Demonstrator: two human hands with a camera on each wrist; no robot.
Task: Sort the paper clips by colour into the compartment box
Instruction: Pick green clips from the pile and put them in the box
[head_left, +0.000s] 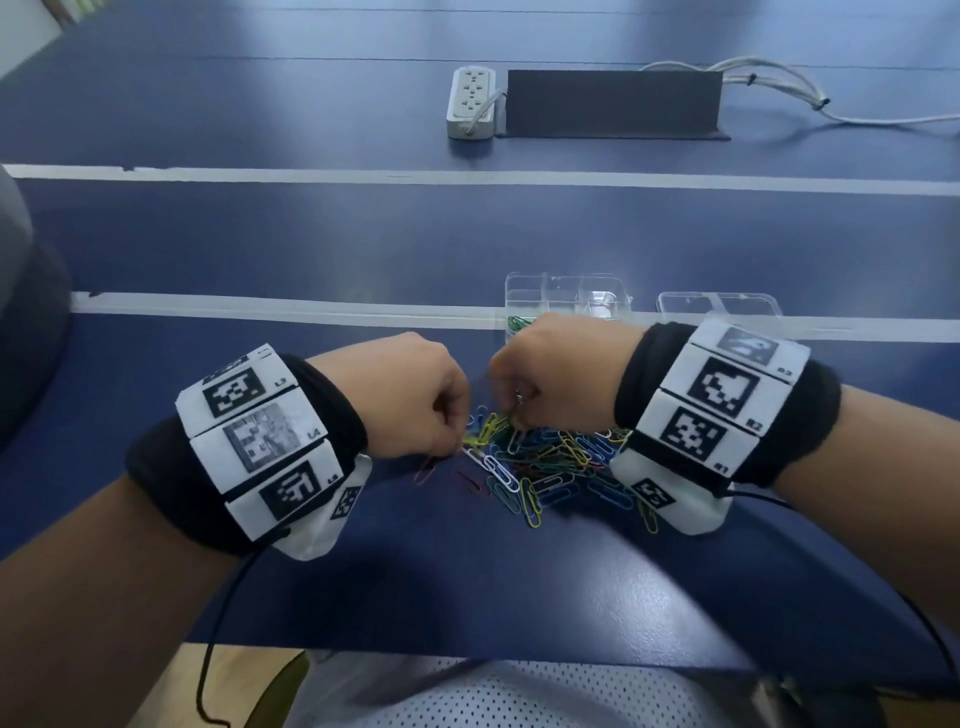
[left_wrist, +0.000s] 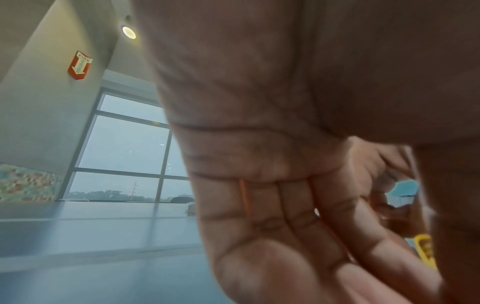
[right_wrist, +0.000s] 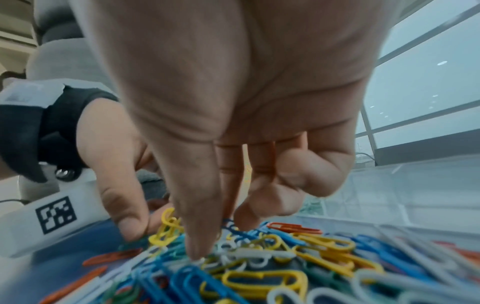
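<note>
The worktop (head_left: 311, 249) under my arms is a smooth, dark blue surface with a soft sheen, crossed by matt white tape (head_left: 467, 179). The paper clips (head_left: 545, 462) look plastic-coated, glossy in yellow, blue, green, white and red. The compartment box (head_left: 566, 296) is clear, shiny plastic. My wristbands (head_left: 332, 415) are matt black cloth carrying smooth white printed panels. The power strip (head_left: 470, 101) is pale, dull plastic beside a matt black flap (head_left: 613, 101).

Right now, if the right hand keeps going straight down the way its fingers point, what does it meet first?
The right hand points down into the paper clip pile. Its fingertips would meet the white and blue clips directly below; they look at or almost at contact already, though depth is unclear.
</note>
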